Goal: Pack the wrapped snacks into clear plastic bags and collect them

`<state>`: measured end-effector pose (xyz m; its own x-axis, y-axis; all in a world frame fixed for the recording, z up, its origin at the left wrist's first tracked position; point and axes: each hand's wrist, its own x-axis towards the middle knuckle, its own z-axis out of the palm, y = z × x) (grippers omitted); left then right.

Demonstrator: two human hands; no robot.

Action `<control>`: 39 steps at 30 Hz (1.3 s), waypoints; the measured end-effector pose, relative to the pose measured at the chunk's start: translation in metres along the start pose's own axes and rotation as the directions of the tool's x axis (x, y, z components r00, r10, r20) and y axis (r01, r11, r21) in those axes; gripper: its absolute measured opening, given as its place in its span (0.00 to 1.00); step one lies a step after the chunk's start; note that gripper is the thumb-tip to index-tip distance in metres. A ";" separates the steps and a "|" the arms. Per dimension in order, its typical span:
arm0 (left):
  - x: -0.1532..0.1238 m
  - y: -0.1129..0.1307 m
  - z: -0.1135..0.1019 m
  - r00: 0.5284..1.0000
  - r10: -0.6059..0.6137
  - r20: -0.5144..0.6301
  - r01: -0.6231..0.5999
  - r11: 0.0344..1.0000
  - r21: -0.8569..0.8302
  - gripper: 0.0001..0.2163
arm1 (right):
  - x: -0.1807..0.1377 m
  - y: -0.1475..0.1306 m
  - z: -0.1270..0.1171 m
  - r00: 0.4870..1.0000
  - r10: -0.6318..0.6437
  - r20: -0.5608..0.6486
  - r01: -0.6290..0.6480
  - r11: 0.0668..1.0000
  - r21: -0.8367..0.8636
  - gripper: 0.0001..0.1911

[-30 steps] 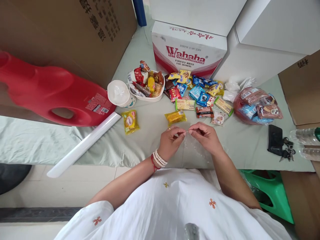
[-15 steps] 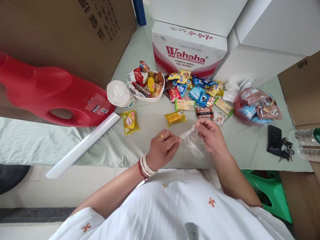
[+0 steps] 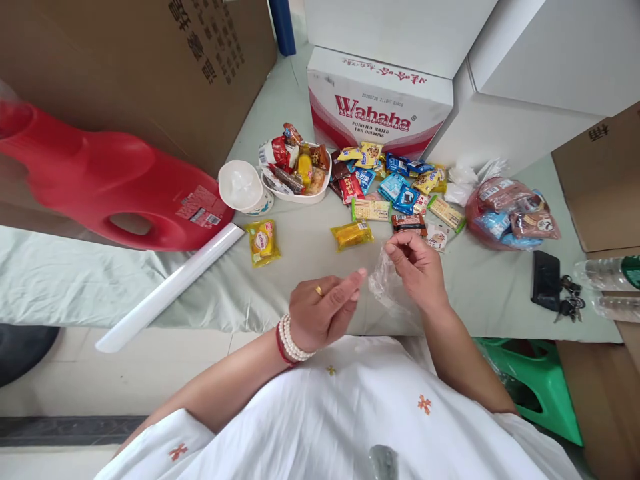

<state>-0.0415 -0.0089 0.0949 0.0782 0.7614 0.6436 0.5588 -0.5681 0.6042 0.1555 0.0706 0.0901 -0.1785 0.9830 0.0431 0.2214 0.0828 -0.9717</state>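
My right hand [image 3: 417, 270] pinches a clear plastic bag [image 3: 387, 283] between thumb and fingers; the bag hangs crumpled down its left side. Just left of the bag is my left hand [image 3: 325, 310], thumb and fingers pressed together, with nothing visible in them. Beyond my hands lies a yellow-wrapped snack [image 3: 352, 235], and another round yellow packet [image 3: 263, 242] rests farther left. Behind these, several small snack packets [image 3: 370, 210] are heaped in front of a Wahaha carton [image 3: 383, 100].
At the back left, a white bowl [image 3: 305, 199] of snacks stands beside a paper cup [image 3: 245, 189]. A red jug [image 3: 115, 180] and a white roll [image 3: 170, 287] lie left. To the right are a filled red bag [image 3: 513, 213], keys [image 3: 570, 300] and plastic bottles [image 3: 605, 272].
My left hand has let go of the plastic bag and drawn slightly left. The bag now hangs from my right hand alone.
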 end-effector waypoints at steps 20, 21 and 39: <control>-0.006 -0.021 0.079 0.620 -0.777 0.108 0.721 0.510 -0.469 0.13 | -0.041 0.015 0.017 0.987 -0.146 0.064 0.157 0.956 -0.247 0.12; -0.007 -0.022 0.080 0.617 -0.781 0.094 0.716 0.509 -0.477 0.14 | -0.040 0.019 0.018 0.993 -0.121 0.006 0.120 0.972 -0.202 0.12; -0.013 -0.031 0.074 0.577 -0.816 0.039 0.676 0.451 -0.583 0.17 | -0.037 0.019 0.026 0.996 0.064 0.056 -0.066 0.997 0.039 0.11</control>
<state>0.0011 0.0221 0.0328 -0.3788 0.9149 -0.1397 -0.1767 0.0767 0.9813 0.1413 0.0319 0.0638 -0.2178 0.9755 -0.0320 0.1954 0.0114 -0.9807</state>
